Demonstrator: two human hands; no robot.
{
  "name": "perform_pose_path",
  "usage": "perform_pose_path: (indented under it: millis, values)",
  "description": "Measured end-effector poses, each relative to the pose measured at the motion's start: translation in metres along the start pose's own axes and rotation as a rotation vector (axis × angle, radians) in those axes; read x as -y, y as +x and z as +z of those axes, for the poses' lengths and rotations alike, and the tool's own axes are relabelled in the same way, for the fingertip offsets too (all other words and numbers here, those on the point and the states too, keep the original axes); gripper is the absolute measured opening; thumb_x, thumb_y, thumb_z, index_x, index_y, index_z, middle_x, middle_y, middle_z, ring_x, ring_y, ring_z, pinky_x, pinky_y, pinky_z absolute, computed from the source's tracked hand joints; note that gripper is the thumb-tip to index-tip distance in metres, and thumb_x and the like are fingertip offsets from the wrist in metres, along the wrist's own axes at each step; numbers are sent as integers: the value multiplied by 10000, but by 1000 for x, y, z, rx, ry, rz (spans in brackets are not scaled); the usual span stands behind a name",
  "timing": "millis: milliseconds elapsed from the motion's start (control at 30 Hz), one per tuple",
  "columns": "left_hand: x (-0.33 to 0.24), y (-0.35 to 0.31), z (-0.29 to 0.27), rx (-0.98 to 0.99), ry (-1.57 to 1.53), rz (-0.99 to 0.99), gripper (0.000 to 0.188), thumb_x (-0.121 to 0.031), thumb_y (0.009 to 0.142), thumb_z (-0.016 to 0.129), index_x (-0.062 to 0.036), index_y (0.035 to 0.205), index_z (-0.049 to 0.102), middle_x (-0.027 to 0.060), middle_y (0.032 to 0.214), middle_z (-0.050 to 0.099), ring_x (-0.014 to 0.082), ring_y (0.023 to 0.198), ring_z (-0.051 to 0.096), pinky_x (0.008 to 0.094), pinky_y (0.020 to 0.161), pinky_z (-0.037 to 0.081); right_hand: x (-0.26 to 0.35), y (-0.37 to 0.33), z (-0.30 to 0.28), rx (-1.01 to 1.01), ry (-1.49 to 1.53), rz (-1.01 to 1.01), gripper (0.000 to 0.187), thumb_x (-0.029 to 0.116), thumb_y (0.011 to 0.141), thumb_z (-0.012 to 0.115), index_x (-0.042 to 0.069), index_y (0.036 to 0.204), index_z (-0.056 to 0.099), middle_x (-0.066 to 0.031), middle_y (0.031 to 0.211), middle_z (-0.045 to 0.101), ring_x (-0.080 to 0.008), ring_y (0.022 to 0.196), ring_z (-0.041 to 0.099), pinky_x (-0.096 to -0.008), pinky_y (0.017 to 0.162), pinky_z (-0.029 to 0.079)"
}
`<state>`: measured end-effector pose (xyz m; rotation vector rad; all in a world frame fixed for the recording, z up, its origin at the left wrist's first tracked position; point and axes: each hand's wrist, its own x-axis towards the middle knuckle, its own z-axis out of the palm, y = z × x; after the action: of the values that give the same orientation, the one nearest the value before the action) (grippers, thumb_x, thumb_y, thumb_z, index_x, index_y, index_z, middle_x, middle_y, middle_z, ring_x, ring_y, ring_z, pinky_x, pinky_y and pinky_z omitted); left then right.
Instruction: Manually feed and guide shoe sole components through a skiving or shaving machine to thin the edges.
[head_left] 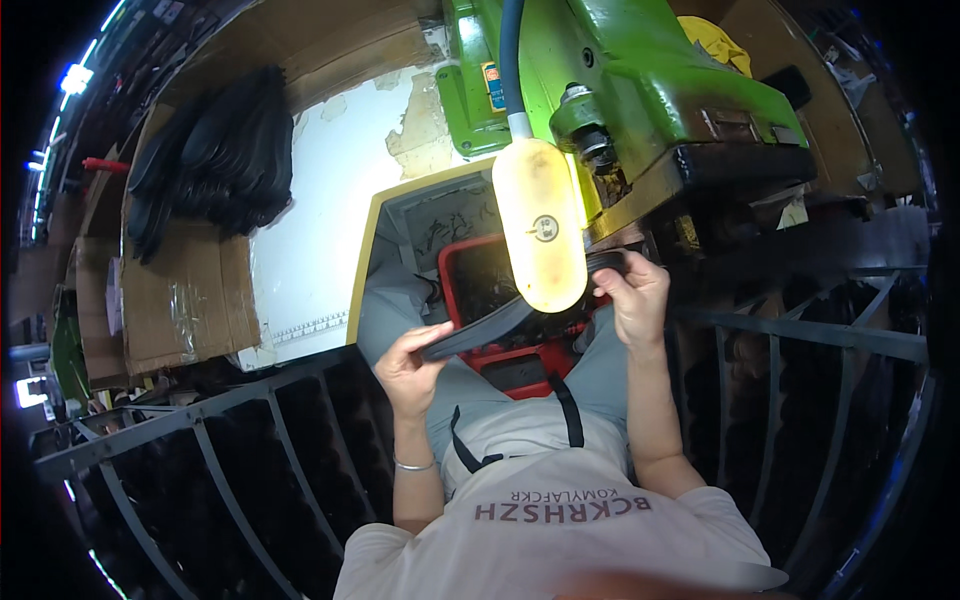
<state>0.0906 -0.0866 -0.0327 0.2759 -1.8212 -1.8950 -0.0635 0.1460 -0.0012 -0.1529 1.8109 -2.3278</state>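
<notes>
A long, thin black piece that looks like a shoe sole (488,331) spans the space between my two hands, above my lap. My left hand (410,372) is closed on its near left end, thumb on top. The far right end is pinched between the thumb and fingers of my right hand (637,295), close to the green machine (650,70). An oval, yellowish lamp (540,215) on a dark flexible neck hides the middle part of the sole. Just beyond my right hand is the machine's working head (592,140).
A stack of similar black pieces (215,160) leans in a cardboard box (185,310) on the left. The white worktop (320,200) has a yellow-edged cutout. Below my hands stands a red bin (446,275) with dark contents. Metal railings (210,430) flank me on both sides.
</notes>
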Motion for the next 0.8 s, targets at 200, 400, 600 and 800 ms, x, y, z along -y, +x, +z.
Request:
perform_pose_path:
  millis: [200, 400, 600, 800]
  values:
    - [-7, 25, 50, 132, -26, -58, 350, 163, 658, 702, 51, 978, 617, 156, 978, 649, 188, 886, 632, 289, 811, 511, 15, 2, -46, -189, 120, -109, 158, 28, 801, 676, -23, 940, 620, -32, 817, 632, -68, 660, 556, -186, 580, 459]
    - [14, 23, 165, 142, -318, -375, 263, 22, 770, 705, 38, 998, 575, 71, 911, 645, 109, 808, 607, 241, 749, 499, -19, -21, -27, -312, 277, -97, 500, 90, 888, 577, -11, 1323, 352, -69, 1261, 472, -126, 1140, 441, -280, 958, 369]
    - [-10, 9, 242, 358, -597, -428, 361, -51, 894, 568, 21, 1223, 437, 167, 1208, 515, 209, 1008, 579, 358, 838, 537, 38, 51, -120, -528, -79, -352, 282, 210, 934, 522, 6, 1129, 521, -38, 1038, 568, -89, 909, 514, -254, 794, 422]
    - [20, 20, 185, 305, -342, -508, 142, -47, 874, 590, 28, 994, 598, 143, 1002, 624, 199, 852, 631, 334, 706, 569, 73, 171, -218, -725, -1115, 105, 514, 314, 893, 532, -10, 1278, 429, -260, 1234, 484, -392, 1177, 460, -443, 976, 376]
